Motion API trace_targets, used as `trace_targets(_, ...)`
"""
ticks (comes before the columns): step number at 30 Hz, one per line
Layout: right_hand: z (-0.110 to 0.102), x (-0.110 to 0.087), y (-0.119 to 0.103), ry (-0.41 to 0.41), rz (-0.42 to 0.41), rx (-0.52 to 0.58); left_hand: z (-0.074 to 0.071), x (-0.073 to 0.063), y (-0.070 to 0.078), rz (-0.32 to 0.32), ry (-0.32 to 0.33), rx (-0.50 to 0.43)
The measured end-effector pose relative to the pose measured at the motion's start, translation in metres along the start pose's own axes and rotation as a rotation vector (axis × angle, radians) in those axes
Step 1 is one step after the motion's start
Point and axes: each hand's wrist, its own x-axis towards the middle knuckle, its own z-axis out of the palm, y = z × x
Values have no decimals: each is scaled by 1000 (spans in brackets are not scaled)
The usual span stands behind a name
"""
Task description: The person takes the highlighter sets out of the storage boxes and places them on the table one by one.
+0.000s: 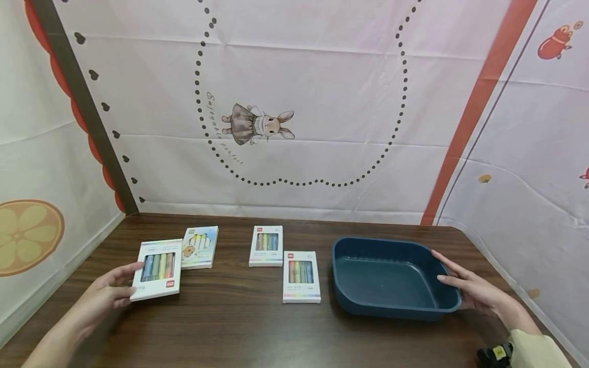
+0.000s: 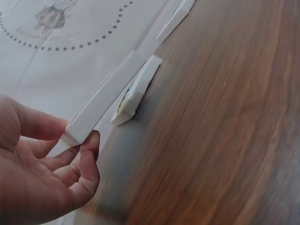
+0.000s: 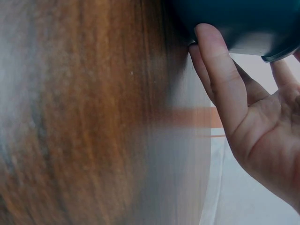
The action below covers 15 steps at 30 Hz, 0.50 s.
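My left hand (image 1: 109, 289) pinches the left edge of a white crayon box (image 1: 157, 296), whose window shows a row of coloured sticks and whose logo is upside down. In the left wrist view, the box is seen edge-on between thumb (image 2: 44, 126) and fingers, raised off the wood. It overlaps a second white box (image 1: 207, 262) with a picture on it. Over on the right, my right hand (image 1: 480, 291) grips the right end of a dark blue plastic bin (image 1: 386, 309). Some of its fingers (image 3: 220, 65) lie against the outer wall in the right wrist view.
Two more windowed crayon boxes, one farther back (image 1: 265, 263) and one nearer (image 1: 301, 298), lie left of the bin on the brown wooden table (image 1: 221, 327). Printed cloth (image 1: 322, 102) hangs behind and at both sides. A black device (image 1: 494, 355) sits by the right sleeve.
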Motion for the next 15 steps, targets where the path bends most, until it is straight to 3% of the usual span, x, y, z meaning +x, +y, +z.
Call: trace_targets(15,1,-1,-1,8,-3,-12,-21,3,-8,-43,22,72)
